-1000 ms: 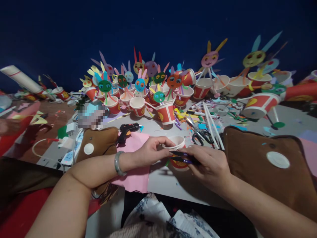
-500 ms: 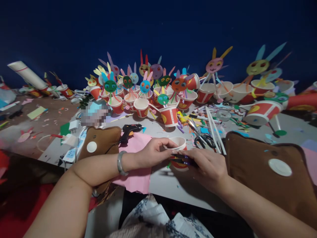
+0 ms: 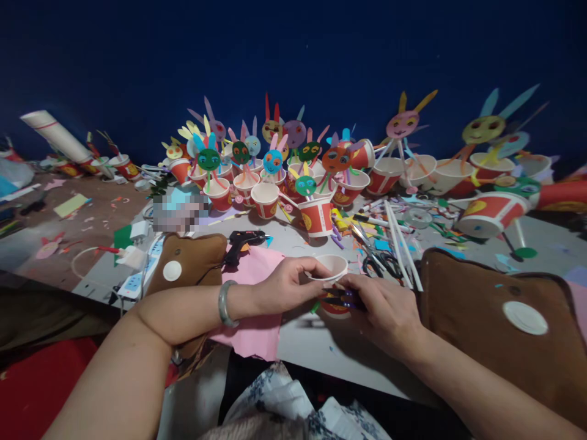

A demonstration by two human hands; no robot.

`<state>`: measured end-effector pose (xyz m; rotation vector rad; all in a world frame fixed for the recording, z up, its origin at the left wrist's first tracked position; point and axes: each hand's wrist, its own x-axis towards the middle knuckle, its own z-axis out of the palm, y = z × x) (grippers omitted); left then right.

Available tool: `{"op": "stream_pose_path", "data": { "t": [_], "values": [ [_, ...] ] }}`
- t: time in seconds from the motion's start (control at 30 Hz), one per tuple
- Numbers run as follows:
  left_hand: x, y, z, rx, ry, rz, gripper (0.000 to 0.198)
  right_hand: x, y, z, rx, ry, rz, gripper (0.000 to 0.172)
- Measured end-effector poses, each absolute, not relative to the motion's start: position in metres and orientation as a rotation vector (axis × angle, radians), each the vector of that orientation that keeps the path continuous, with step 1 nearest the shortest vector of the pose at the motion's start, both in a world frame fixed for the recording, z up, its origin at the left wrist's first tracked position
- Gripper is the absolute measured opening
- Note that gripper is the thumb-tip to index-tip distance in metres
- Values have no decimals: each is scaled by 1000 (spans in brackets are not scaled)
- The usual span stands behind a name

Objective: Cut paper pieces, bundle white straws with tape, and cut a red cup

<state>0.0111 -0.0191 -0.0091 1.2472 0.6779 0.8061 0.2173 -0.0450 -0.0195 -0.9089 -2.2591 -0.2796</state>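
Observation:
A red-and-white paper cup (image 3: 334,267) stands upright on the table in front of me. My left hand (image 3: 290,284) is closed on its rim, fingers reaching inside and thumb outside. Dark-bladed scissors (image 3: 340,297) with a purple handle are in my right hand (image 3: 389,308). Their blades are slightly parted and point left, in front of the cup's side. The right fingertips are close to the rim; whether they touch it I cannot tell. A small green strip (image 3: 315,307) shows at the cup's lower left.
Paper cups with rabbit-faced figures (image 3: 273,162) crowd the back. A black glue gun (image 3: 241,244) lies near pink paper (image 3: 257,260). Brown cushion-like pads (image 3: 477,324) flank my arms. Other scissors (image 3: 380,263), white sticks (image 3: 398,241) and a power strip (image 3: 137,281) lie around.
The whole view has shifted slightly. Both hands stay at the cup, and the scissors remain in front of it with little visible movement.

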Motion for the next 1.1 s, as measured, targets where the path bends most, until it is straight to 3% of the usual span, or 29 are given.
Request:
{"op": "stream_pose_path", "data": {
  "t": [0.33, 0.67, 1.1],
  "values": [
    [11, -18, -4, 1308, 688, 802, 37, 214, -43, -23, -903, -2235, -299, 16],
    [8, -17, 3, 1293, 700, 730, 38, 213, -50, -9, -801, -2204, -184, 24],
    [8, -20, 5, 1303, 726, 740, 39, 216, -50, -15, -758, -2258, -246, 12]
  ]
}}
